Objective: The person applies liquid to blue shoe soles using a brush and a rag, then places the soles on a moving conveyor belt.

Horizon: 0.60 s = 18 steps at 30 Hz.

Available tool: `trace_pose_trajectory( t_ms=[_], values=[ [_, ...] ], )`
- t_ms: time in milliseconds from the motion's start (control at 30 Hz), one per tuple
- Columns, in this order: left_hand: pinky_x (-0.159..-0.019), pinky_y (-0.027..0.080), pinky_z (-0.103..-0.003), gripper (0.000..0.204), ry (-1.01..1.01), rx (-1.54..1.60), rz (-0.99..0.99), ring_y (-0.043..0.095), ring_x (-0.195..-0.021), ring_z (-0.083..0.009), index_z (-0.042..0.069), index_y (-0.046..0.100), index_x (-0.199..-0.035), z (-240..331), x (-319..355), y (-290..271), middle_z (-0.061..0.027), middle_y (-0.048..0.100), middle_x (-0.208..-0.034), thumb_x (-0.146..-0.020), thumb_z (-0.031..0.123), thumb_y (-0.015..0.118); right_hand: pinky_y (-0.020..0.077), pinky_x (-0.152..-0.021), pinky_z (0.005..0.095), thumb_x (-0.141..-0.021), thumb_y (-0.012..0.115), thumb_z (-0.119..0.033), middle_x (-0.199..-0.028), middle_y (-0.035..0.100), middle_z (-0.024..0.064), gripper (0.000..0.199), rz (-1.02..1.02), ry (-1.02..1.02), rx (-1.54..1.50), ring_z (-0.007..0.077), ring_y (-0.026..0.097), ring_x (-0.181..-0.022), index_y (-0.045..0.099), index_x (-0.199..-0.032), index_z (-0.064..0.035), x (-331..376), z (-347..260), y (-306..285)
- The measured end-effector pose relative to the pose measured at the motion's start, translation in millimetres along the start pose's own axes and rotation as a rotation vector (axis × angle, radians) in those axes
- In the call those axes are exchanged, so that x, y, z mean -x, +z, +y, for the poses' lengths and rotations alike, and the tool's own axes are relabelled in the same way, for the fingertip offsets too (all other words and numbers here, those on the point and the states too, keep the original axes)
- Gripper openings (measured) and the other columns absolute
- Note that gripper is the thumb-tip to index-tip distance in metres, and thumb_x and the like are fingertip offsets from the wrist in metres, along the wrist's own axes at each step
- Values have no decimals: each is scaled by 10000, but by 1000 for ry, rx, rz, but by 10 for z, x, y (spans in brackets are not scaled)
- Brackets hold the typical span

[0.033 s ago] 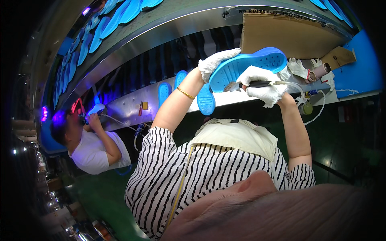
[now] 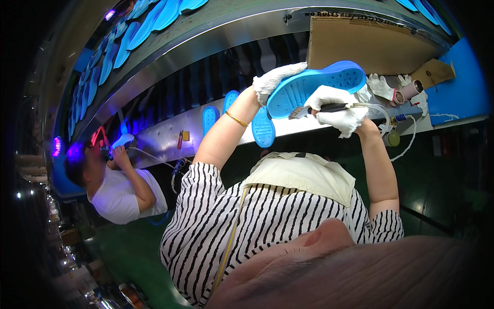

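Observation:
My left hand [image 2: 278, 80], in a white glove, holds a large blue shoe sole [image 2: 288, 98] from its far left side. The sole is tilted, its ribbed and dotted inner face turned toward me. In my gloved right hand [image 2: 333, 108] is a brush [image 2: 332, 107] with a dark handle, fed by a pale hose [image 2: 381, 114]. Its bristles [image 2: 297, 112] are at the sole's near edge; whether they touch it I cannot tell. Just below the held sole, another blue sole [image 2: 263, 130] lies on the metal ledge, with two more partly behind my left forearm.
A cardboard box [image 2: 370, 46] stands beyond the sole. White gloves [image 2: 382, 87] and a cardboard tube [image 2: 411, 90] lie at right. Pliers [image 2: 180, 139] rest on the ledge [image 2: 154, 135]. A co-worker [image 2: 126, 188] works at left. Blue pieces [image 2: 149, 28] cover the upper conveyor.
The brush tip has shifted very slightly, and its bristles look sharper, less blurred. Both hands and the sole are nearly where they were.

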<state>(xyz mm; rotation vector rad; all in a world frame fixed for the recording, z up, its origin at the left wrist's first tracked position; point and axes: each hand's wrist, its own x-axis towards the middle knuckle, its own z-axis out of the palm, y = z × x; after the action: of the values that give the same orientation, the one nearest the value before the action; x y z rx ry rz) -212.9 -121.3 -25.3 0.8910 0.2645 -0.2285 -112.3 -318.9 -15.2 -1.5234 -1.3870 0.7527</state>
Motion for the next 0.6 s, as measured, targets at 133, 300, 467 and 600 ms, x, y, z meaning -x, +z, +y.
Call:
trace_pose_trajectory(
  t_ms=[133,300,467,600],
  values=[
    [-725,569,-342,423,-50,62,46,666,-784,-216,22,650,-1042,-47,18,4,-128,680,-950,-902,416,585,497,-727,285,-666,623,16,-827,636,49,147,-12,16,-61,128,595,-784,602,-804,-30,98,63,-188],
    [-747,573,-403,487,37,160,5,665,-775,-235,11,617,-1074,-219,-41,69,-149,667,-966,-902,462,560,514,-750,271,-767,695,-20,-893,666,62,138,198,71,-152,118,624,-811,645,-895,-21,54,6,-32],
    [-790,563,-438,601,76,255,-21,664,-894,-319,-6,535,-1231,-303,-41,-19,-216,627,-1100,-921,506,486,520,-709,256,-826,667,3,-915,673,90,128,481,-15,-365,129,637,-768,625,-945,-18,165,438,-539],
    [-798,562,-446,648,92,290,-94,655,-933,-342,0,463,-1304,-318,-8,-64,-222,605,-1144,-933,531,437,513,-696,243,-833,643,32,-886,662,66,131,807,-62,-409,112,625,-751,625,-949,-25,140,642,-610]
  ],
)
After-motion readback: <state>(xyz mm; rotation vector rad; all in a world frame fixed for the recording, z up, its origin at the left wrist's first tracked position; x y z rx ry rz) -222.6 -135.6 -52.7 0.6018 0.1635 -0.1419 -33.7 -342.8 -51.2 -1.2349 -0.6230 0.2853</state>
